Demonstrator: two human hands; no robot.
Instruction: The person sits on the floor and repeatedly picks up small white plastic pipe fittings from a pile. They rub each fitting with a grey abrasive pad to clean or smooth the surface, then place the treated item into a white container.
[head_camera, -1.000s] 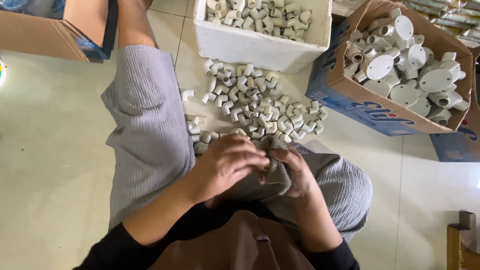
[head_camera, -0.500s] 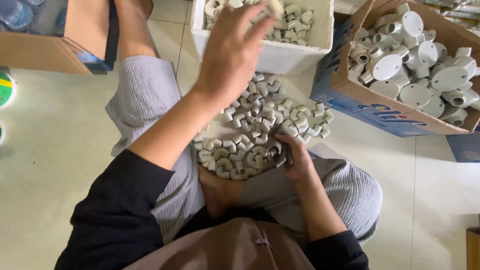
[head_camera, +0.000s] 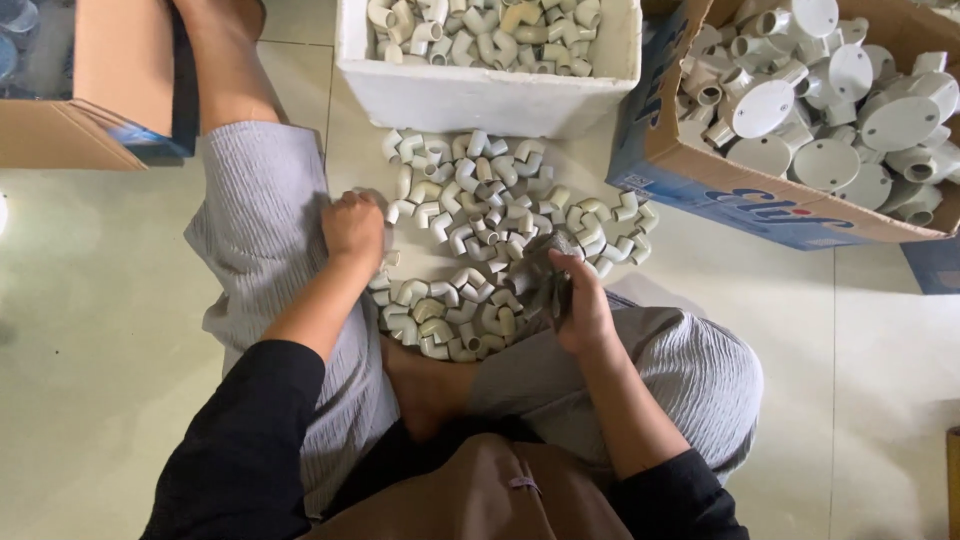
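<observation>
A pile of several cream plastic pipe elbows (head_camera: 490, 240) lies on the floor between my legs. My left hand (head_camera: 352, 228) rests at the pile's left edge beside my grey-trousered left thigh, its fingers curled down around an elbow there. At the pile's right edge, my right hand (head_camera: 582, 305) grips a crumpled grey cloth (head_camera: 545, 275) just above my right knee. A white foam box (head_camera: 480, 95) beyond the pile holds more elbows.
At the right stands a blue-and-brown cardboard box (head_camera: 700, 190) full of round white junction boxes. Another cardboard box (head_camera: 110, 90) sits at the far left past my left leg. Pale floor tiles (head_camera: 90, 330) spread on both sides.
My left hand was at my lap with the right hand, then reached up to the foam box, and has now come back down to the pile's left edge. The right hand stayed put.
</observation>
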